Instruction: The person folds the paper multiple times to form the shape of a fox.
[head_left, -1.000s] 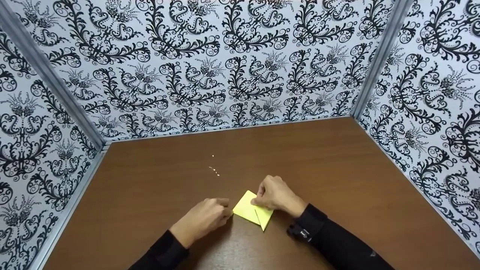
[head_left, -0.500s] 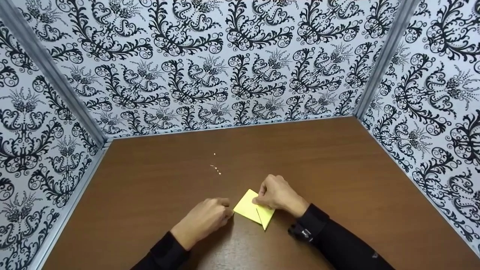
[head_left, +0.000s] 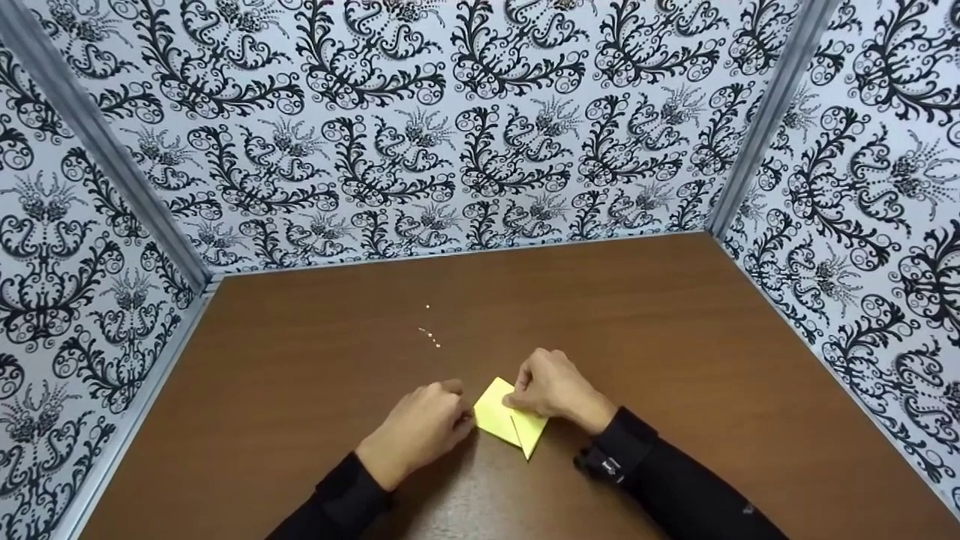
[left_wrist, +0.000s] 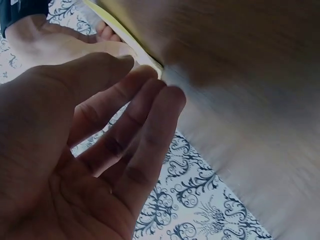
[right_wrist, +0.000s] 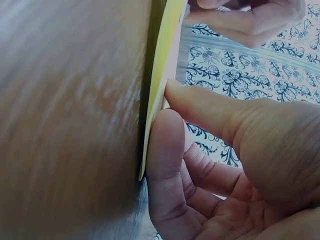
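A folded sheet of yellow paper (head_left: 495, 412) lies flat on the brown table, with a narrow triangular flap pointing towards me. My left hand (head_left: 420, 427) is at the paper's left corner. In the left wrist view, its curved fingers and thumb come together at the edge of the paper (left_wrist: 120, 27), covering the corner. On the right side of the sheet, my right hand (head_left: 555, 386) holds the paper by its thumb and index fingertips. The right wrist view shows these tips close together against the paper (right_wrist: 161, 65), with the other fingers curled behind.
Several small white specks (head_left: 430, 335) lie on the brown table (head_left: 600, 300) beyond the paper. White panels with black scrollwork (head_left: 420, 150) rise at the back and both sides, joined by grey metal posts (head_left: 757, 127).
My left hand has moved slightly right and away from me, over the paper's left corner, which it now covers more. My right hand and the paper stay nearly in place.
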